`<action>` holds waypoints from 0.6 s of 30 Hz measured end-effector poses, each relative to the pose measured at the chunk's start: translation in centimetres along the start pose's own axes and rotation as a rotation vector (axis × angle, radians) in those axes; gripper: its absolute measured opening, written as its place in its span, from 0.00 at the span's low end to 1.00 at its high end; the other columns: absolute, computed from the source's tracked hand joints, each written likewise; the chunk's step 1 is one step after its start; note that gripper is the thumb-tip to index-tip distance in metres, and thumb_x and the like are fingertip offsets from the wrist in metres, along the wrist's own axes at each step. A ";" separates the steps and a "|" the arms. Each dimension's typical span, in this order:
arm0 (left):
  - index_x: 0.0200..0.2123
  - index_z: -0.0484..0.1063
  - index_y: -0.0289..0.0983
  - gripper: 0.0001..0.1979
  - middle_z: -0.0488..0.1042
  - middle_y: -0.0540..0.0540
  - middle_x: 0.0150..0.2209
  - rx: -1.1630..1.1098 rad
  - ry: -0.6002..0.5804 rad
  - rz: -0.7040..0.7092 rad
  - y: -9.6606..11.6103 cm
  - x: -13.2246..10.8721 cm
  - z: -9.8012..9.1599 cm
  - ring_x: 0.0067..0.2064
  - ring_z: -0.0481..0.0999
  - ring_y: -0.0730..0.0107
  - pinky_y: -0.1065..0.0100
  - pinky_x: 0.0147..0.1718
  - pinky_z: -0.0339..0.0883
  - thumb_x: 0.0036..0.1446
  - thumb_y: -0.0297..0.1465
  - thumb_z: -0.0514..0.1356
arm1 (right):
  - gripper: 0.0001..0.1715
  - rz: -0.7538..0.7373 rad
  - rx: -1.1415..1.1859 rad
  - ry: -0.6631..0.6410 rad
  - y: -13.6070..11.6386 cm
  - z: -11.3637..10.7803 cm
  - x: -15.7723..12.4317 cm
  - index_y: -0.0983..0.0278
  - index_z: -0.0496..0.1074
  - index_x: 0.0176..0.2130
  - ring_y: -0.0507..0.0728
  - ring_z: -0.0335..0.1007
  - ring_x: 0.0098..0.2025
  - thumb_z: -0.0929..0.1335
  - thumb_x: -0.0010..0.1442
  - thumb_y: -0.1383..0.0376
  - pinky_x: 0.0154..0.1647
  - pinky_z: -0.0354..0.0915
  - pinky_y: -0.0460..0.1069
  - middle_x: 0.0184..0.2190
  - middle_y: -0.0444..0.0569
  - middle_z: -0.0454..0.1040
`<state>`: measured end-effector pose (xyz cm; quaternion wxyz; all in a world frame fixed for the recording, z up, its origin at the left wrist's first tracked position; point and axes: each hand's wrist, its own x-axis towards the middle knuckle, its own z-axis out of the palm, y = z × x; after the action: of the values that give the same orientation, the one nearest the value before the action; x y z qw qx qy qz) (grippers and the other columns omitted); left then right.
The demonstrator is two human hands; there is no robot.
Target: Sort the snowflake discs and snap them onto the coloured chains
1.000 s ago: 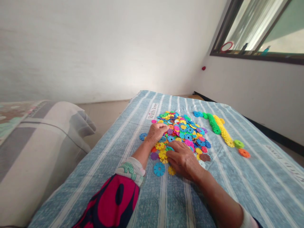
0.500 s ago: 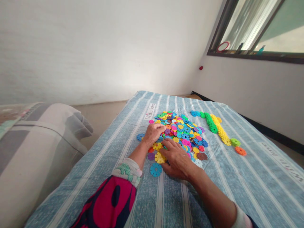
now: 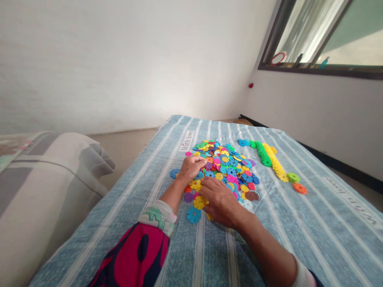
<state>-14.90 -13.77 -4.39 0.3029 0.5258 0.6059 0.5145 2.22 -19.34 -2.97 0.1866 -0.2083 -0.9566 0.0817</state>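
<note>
Discs [image 3: 225, 159] in many colours, notched around their rims, lie heaped at the middle of a blue striped cloth [image 3: 119, 243]. The left hand [image 3: 190, 169] is over the heap's left edge, its fingers curled and its thumb and fingertips close together; I cannot tell whether a disc is pinched there. The right hand [image 3: 220, 201], nearer and to the right, is palm down over the near edge with fingers half bent; its underside is hidden, so I cannot tell what it holds. Left of it lies a yellow disc [image 3: 198, 202], with a purple disc [image 3: 188, 197] and a blue disc [image 3: 194, 214] just beside. A brown disc [image 3: 252, 195] lies at the heap's near right. Farther right, apart from the heap, a green row [image 3: 262, 153] of discs runs alongside a longer yellow row [image 3: 275, 163]. At its near end are a lime disc [image 3: 293, 177] and an orange disc [image 3: 300, 188].
</note>
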 end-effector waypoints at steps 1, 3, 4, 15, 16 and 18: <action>0.30 0.80 0.36 0.16 0.77 0.50 0.25 0.001 0.000 -0.001 0.0 0.0 0.0 0.34 0.75 0.65 0.67 0.37 0.66 0.44 0.41 0.61 | 0.09 0.001 0.012 -0.003 0.0 -0.1 0.0 0.65 0.69 0.37 0.60 0.62 0.48 0.68 0.54 0.74 0.49 0.62 0.54 0.43 0.53 0.70; 0.30 0.80 0.36 0.16 0.77 0.50 0.26 0.004 0.002 -0.005 -0.1 0.0 0.0 0.34 0.75 0.65 0.67 0.37 0.66 0.44 0.41 0.61 | 0.07 0.001 0.048 -0.010 -0.1 -0.2 -0.1 0.64 0.69 0.35 0.58 0.64 0.45 0.66 0.55 0.75 0.46 0.62 0.52 0.40 0.52 0.71; 0.30 0.80 0.36 0.16 0.77 0.50 0.26 0.006 0.004 -0.007 -0.1 0.0 0.0 0.33 0.75 0.65 0.67 0.37 0.66 0.44 0.41 0.61 | 0.07 0.002 0.069 -0.013 -0.2 -0.3 -0.2 0.64 0.69 0.33 0.57 0.64 0.43 0.66 0.56 0.75 0.45 0.62 0.51 0.38 0.51 0.71; 0.30 0.81 0.38 0.17 0.81 0.50 0.30 -0.017 0.042 -0.010 0.5 0.2 -0.4 0.37 0.77 0.61 0.66 0.40 0.67 0.40 0.44 0.64 | 0.06 0.244 0.331 0.049 2.1 -4.7 -2.0 0.63 0.73 0.31 0.50 0.68 0.30 0.67 0.58 0.72 0.33 0.60 0.43 0.28 0.42 0.74; 0.30 0.81 0.39 0.17 0.81 0.50 0.31 -0.005 0.029 -0.001 0.6 0.3 -0.5 0.38 0.77 0.60 0.65 0.41 0.67 0.40 0.43 0.64 | 0.07 0.282 0.324 0.082 3.1 -5.4 -2.6 0.64 0.73 0.30 0.49 0.67 0.29 0.66 0.58 0.71 0.31 0.60 0.43 0.27 0.42 0.73; 0.31 0.81 0.39 0.17 0.81 0.50 0.31 0.013 0.030 -0.005 0.6 0.4 -0.6 0.37 0.77 0.60 0.65 0.40 0.67 0.41 0.44 0.64 | 0.08 0.369 0.284 0.135 5.6 -6.8 -4.3 0.64 0.74 0.31 0.50 0.67 0.28 0.65 0.59 0.70 0.30 0.60 0.43 0.26 0.42 0.73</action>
<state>-15.37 -13.61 -3.61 0.2915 0.5185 0.6150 0.5176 10.57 -15.63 0.62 0.2597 -0.3561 -0.8666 0.2340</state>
